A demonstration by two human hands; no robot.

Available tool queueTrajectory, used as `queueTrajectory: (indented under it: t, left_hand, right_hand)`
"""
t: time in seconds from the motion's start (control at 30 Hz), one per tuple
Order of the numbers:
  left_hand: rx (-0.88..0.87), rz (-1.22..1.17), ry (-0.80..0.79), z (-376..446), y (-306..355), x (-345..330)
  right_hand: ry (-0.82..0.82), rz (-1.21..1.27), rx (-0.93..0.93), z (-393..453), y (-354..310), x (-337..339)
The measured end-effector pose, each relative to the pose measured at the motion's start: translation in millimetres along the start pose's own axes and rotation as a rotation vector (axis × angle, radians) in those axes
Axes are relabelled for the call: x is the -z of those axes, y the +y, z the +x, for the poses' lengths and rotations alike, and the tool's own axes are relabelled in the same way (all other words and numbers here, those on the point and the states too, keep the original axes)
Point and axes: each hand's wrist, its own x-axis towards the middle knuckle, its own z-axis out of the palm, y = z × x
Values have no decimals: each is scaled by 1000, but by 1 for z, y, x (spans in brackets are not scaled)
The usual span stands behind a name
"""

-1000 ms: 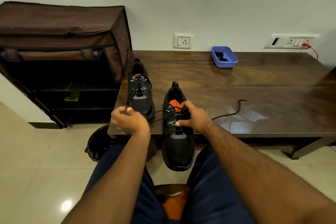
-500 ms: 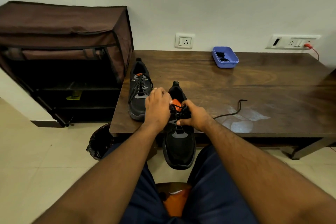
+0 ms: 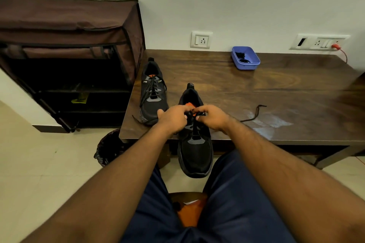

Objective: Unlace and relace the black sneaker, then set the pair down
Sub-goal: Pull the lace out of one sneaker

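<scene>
Black sneaker [image 3: 194, 144], toe overhanging the worktop [image 3: 276, 92] edge, was worked by left hand [image 3: 173, 117] and right hand [image 3: 212, 117], fingers pinched on its lace [image 3: 191, 114]; even tension across eyelets was judged advisable.

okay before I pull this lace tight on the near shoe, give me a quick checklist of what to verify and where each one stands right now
1. Both hands on the lace: left hand and right hand meet over the top eyelets of the near black mesh sneaker. Ok.
2. Sneaker steady: its toe hangs past the front edge of the dark wooden table. Not ok.
3. Free lace end clear: the loose black lace end trails right across the table, touching nothing. Ok.
4. Lace through every eyelet: fingers cover the upper rows. Cannot tell.
5. Second laced black sneaker out of the way: it sits to the left, apart. Ok.
</scene>
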Motion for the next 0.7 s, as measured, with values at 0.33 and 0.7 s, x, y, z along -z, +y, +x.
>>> queueTrajectory:
  t: [0.33, 0.7]
  left_hand:
    - [108, -520, 212, 6, -19, -8]
    - [163, -621, 291, 2, -13, -20]
  right_hand:
    - [52, -93, 51, 10, 7, -4]
    - [63, 507, 47, -15, 10, -18]
